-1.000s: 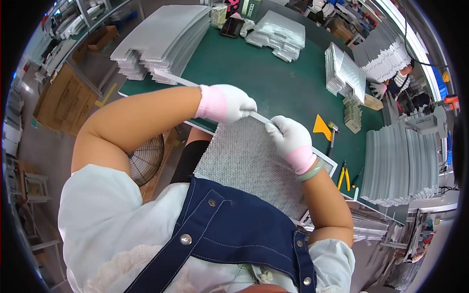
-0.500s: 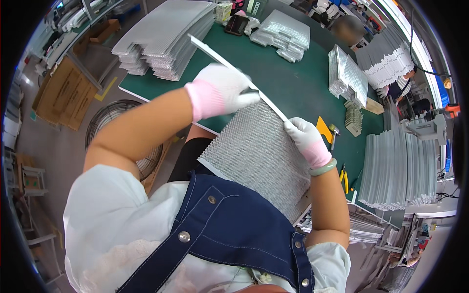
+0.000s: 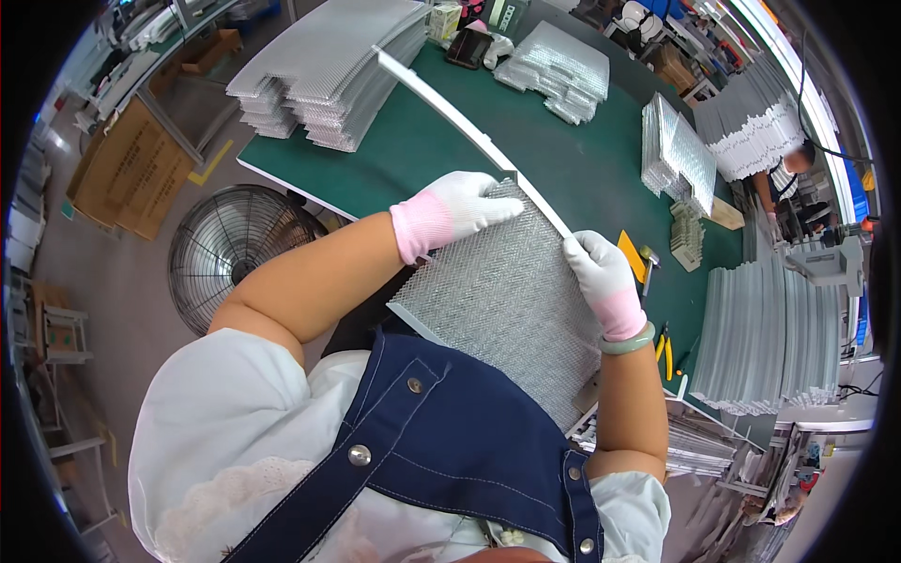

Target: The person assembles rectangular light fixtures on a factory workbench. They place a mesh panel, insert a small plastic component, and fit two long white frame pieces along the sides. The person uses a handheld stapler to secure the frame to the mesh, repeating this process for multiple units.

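A silver-grey mesh panel [image 3: 507, 291] leans over my lap at the table's near edge, a pale strip along its lower left side. A long, thin white channel strip [image 3: 441, 113] lies along its upper edge; the strip's far end sticks out past the panel's corner and is slightly bowed. My left hand [image 3: 460, 211], in a white glove with pink cuff, closes on the panel's left edge near that corner, thumb over the mesh. My right hand [image 3: 605, 277], gloved alike, pinches the strip's near end against the panel; its fingertips are partly hidden.
The green table [image 3: 563, 159] holds stacked mesh panels [image 3: 328, 84], smaller wrapped stacks [image 3: 558, 70], a hammer [image 3: 649, 267], yellow-handled pliers [image 3: 664, 352] and a pile of grey strips [image 3: 765, 338]. A floor fan [image 3: 235, 258] stands at left. Another person [image 3: 788, 178] is at far right.
My left hand has come off the white strip and down onto the panel's edge. The strip now bows slightly. My right hand keeps its hold, and the whole view has shifted a little.
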Demonstrator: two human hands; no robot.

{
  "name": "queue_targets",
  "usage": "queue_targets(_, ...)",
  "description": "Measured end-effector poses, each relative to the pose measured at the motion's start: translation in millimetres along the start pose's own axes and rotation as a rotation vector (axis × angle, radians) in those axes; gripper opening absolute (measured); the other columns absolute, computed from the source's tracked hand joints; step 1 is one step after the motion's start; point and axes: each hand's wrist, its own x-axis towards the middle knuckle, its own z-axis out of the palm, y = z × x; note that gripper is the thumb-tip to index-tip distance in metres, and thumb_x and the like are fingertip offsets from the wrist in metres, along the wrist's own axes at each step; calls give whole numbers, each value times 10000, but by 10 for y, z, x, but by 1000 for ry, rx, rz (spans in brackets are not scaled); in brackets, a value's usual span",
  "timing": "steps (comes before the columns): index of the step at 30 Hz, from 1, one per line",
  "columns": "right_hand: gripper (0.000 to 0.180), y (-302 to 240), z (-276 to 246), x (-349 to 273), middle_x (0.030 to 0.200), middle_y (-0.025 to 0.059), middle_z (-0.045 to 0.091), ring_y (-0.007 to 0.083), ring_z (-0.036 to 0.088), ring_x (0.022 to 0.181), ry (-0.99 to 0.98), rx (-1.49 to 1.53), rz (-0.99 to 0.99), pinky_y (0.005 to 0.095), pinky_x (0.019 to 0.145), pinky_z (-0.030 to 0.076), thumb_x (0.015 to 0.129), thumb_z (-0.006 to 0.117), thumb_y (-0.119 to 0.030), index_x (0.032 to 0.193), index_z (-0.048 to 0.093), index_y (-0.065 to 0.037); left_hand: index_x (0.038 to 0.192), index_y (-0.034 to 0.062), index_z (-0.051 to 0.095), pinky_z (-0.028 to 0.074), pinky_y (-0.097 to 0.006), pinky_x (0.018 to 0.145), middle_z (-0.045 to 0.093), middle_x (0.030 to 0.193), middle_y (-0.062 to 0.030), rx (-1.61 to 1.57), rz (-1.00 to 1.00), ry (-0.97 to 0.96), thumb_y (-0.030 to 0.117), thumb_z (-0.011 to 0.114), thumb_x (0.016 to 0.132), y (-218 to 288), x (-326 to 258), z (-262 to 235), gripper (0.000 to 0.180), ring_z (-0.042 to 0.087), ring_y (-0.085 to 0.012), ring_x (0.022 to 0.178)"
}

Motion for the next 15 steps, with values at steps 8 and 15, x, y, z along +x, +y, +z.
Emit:
queue_targets(8,300,-57,-1,-27,725,-4,572,74,514,690,18,-71,-47,255,656,446,992,605,-285,985,663,9,1081,-7,716,477,-247,781,684,914,-8,-73,73,71,222,670,961,116,-18,66,263,585,-77,839)
queue_targets(15,289,-154,69,-87,728,73,634,176,612,678,104,-217,-108,306,666,482,980,607,-295,994,682,-16,1080,-10,719,486,-253,822,712,969,-30,-286,26,84,209,679,948,-44,20,94,258,618,-88,888)
